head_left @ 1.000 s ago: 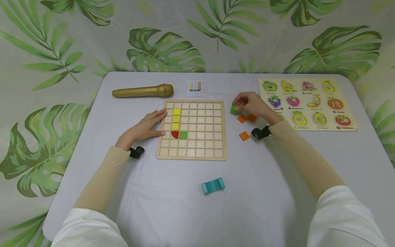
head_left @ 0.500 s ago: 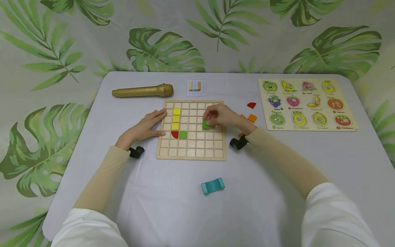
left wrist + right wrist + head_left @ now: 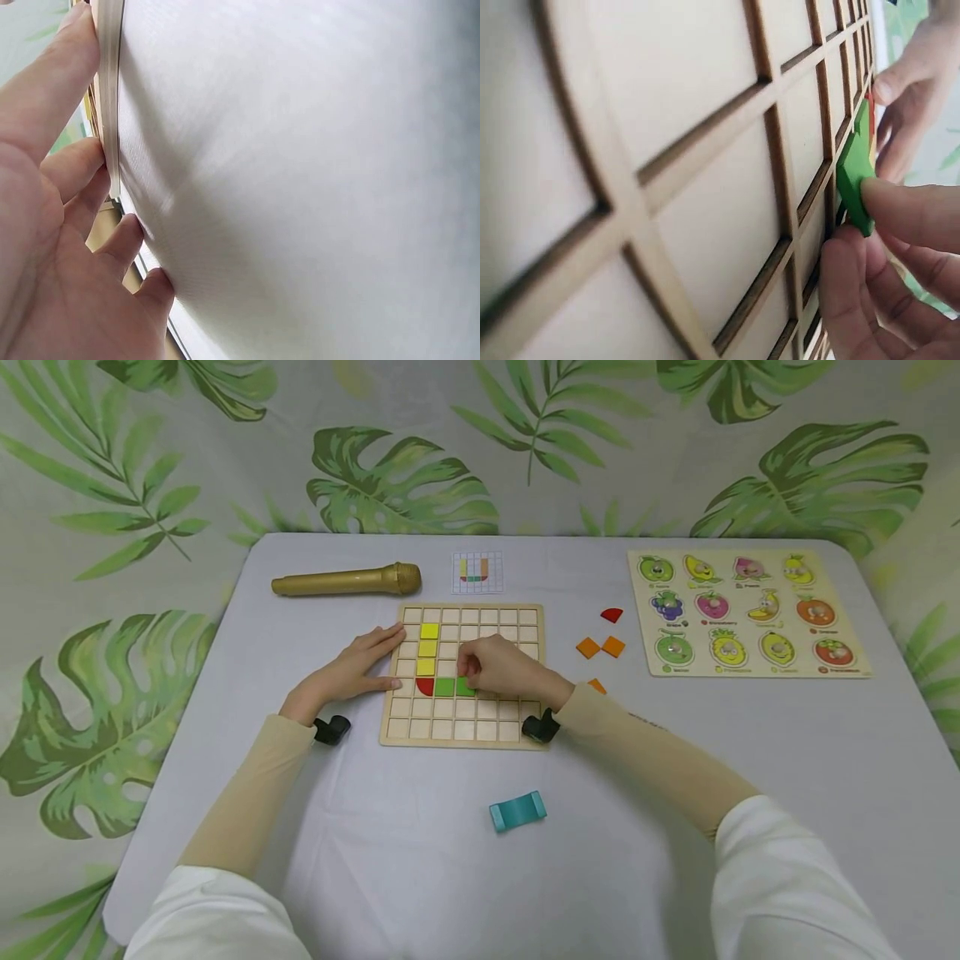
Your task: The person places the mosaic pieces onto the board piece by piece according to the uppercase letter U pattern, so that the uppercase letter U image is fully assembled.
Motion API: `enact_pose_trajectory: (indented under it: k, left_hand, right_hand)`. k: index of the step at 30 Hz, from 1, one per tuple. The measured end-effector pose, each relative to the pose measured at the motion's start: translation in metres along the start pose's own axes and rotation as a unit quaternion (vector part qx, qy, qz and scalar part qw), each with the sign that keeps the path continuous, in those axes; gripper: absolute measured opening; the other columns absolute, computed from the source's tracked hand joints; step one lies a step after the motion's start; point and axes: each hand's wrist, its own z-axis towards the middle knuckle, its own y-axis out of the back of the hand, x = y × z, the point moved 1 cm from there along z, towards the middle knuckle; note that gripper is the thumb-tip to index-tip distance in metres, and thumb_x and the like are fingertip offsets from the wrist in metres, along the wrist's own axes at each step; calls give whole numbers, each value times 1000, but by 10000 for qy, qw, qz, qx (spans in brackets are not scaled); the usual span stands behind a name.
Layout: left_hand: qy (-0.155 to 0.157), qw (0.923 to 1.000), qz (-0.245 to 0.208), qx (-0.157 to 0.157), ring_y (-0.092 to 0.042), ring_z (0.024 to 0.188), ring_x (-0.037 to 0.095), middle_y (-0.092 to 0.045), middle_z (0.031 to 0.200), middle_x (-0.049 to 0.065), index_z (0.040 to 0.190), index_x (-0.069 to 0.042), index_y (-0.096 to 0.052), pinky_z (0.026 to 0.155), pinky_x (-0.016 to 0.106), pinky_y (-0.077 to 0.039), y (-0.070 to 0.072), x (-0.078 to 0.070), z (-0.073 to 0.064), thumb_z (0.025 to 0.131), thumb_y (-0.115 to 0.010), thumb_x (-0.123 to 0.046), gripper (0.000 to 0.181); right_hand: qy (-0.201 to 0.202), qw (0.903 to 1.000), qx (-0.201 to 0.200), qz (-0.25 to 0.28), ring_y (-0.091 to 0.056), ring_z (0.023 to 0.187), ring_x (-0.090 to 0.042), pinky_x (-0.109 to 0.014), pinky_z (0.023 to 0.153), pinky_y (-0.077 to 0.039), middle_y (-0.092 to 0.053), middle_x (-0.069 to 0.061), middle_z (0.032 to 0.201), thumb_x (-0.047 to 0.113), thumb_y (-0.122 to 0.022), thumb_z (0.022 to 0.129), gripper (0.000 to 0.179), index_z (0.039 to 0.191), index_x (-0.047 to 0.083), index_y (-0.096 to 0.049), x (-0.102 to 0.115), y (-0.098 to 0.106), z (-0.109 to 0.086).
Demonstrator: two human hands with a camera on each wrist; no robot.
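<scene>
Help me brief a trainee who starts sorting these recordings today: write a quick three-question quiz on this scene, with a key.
1. Multiple choice: what is in the right hand's grip?
A. an orange square tile
B. a green square tile
C. a red quarter-circle tile

2. True or false: the teal curved block lies on the square wooden grid board.

3. Count: how many yellow square tiles form the column on the board?

Key:
1. B.
2. False; the block lies on the white tablecloth, apart from the board.
3. Three.
</scene>
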Motion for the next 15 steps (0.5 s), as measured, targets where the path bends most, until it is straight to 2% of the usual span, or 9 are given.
enact_pose_trajectory:
  k: [6, 11, 15]
  left_hand:
    - [27, 10000, -20, 21, 0, 143, 38, -8, 159, 11, 153, -4, -16, 111, 56, -5, 1, -1, -1, 93, -65, -29, 82]
    - [41, 10000, -33, 17, 0, 143, 37, -8, 159, 11, 153, -4, -16, 111, 56, -5, 1, -1, -1, 92, -66, -29, 82]
    - [23, 10000, -22, 16, 0, 144, 37, -8, 160, 11, 153, -5, -16, 112, 56, -6, 1, -1, -1, 92, -66, -29, 82]
  right_hand:
    - [73, 9994, 1, -346, -53, 71, -15, -26, 66, -44, -59, -1, 75, -2, -66, 84, 7, 84, 5, -65, 3, -2, -1]
    - [68, 9997, -103, 220, -55, 75, -16, -27, 69, -46, -61, -3, 79, 1, -68, 86, 4, 88, 4, -65, -8, 4, -7]
    - [-47, 9972, -303, 679, -57, 78, -17, -29, 72, -47, -63, -4, 85, 4, -69, 86, 5, 91, 4, -66, -25, 21, -15]
